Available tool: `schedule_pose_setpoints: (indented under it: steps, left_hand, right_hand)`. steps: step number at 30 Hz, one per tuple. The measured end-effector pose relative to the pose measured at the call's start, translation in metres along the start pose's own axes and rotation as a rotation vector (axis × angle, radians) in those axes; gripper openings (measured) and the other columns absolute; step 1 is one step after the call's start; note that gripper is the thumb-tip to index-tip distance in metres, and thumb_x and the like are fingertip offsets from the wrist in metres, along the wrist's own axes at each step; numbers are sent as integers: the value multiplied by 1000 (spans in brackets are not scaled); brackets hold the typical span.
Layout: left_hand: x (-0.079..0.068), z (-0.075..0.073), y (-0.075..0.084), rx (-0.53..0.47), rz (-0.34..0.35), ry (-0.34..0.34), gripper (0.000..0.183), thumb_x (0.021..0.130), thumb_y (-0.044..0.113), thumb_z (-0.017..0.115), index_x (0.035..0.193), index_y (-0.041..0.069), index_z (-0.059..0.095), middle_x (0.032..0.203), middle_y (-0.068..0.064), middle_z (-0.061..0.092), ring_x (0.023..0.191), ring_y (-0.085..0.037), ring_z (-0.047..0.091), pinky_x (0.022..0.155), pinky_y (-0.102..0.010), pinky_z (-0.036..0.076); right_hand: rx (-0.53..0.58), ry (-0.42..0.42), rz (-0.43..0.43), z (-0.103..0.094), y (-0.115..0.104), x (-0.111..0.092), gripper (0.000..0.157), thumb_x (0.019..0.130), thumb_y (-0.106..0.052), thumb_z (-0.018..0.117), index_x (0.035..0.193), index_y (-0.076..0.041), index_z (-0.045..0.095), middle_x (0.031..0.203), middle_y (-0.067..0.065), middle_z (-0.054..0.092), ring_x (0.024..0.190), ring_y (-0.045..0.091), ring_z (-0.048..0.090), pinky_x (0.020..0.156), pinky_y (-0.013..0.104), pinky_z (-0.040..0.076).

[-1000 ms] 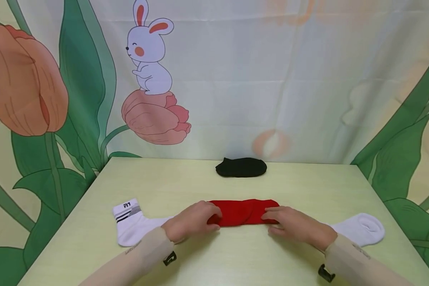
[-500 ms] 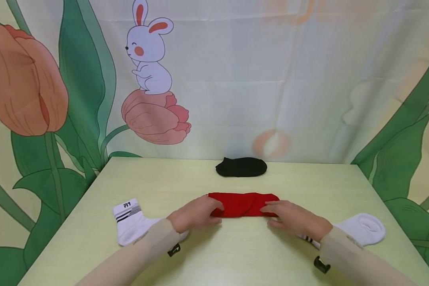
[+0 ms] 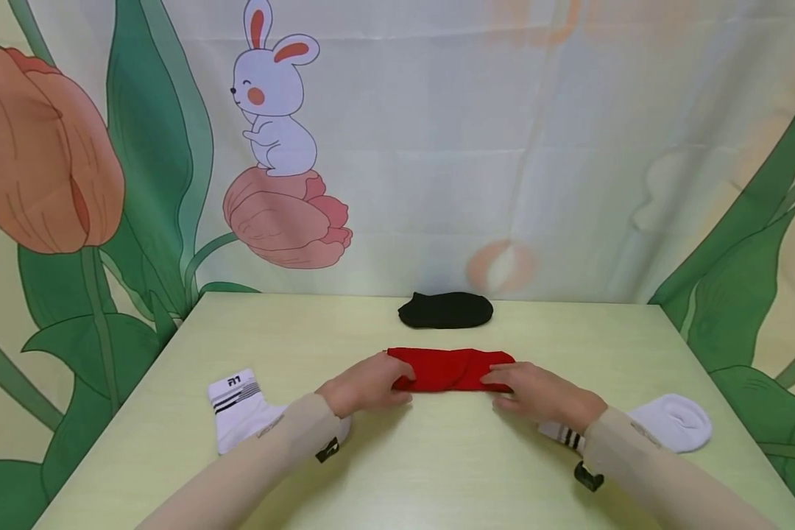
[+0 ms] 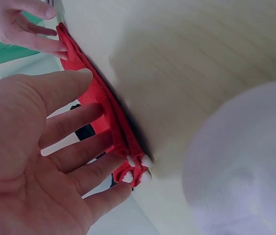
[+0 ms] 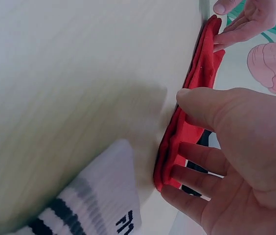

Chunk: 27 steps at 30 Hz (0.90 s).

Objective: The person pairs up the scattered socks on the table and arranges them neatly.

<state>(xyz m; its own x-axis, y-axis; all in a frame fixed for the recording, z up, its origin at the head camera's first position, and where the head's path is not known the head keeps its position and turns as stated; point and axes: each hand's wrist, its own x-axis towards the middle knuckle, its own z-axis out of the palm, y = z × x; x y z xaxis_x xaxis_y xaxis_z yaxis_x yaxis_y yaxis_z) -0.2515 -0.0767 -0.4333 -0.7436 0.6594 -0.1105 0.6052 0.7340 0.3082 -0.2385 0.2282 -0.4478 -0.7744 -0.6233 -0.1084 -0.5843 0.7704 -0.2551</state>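
A folded pair of red socks (image 3: 447,369) lies lengthwise across the middle of the table, its layers stacked flat. My left hand (image 3: 374,381) touches its left end with extended fingertips (image 4: 109,142); small white nubs show on the socks there in the left wrist view. At the opposite end, the relaxed fingers of my right hand (image 3: 536,394) rest on the red fabric. Both thumbs lie along the near edge. Behind the red pair is a black low-cut sock (image 3: 445,311).
One white sock (image 3: 235,416) with black stripes lies at the left, partly hidden by my left forearm. Another white sock (image 3: 676,423) lies at the right, partly under my right forearm in this view. A printed curtain (image 3: 424,147) hangs behind the table (image 3: 437,471).
Both hands have slid the red socks away from me across the table, closer to the black sock. More of the right white sock's striped cuff now shows.
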Motion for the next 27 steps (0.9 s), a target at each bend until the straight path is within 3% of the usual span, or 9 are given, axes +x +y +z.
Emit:
schedule_pose_setpoints:
  steps: [13,20,27]
  left_hand:
    - [14,-4,-6,0,-65,-17,33,87,27,75,116,13,70,103,1,69,89,-12,57,89,-32,49]
    - [22,-3,-13,13,-47,4,23,88,26,73,108,14,72,88,8,65,81,-12,56,85,-30,49]
    - [30,-3,-17,23,-75,13,24,88,27,73,110,16,72,90,8,65,84,-12,56,87,-31,49]
  right_hand:
    - [41,-23,68,-4,10,13,38,92,-20,68,129,-13,64,128,2,62,122,23,54,103,42,43]
    - [29,-41,65,-8,17,24,38,92,-19,69,129,-11,63,126,3,64,119,24,57,103,43,44]
    - [30,-51,129,-12,22,34,40,92,-21,69,130,-15,63,126,1,64,117,22,57,103,43,44]
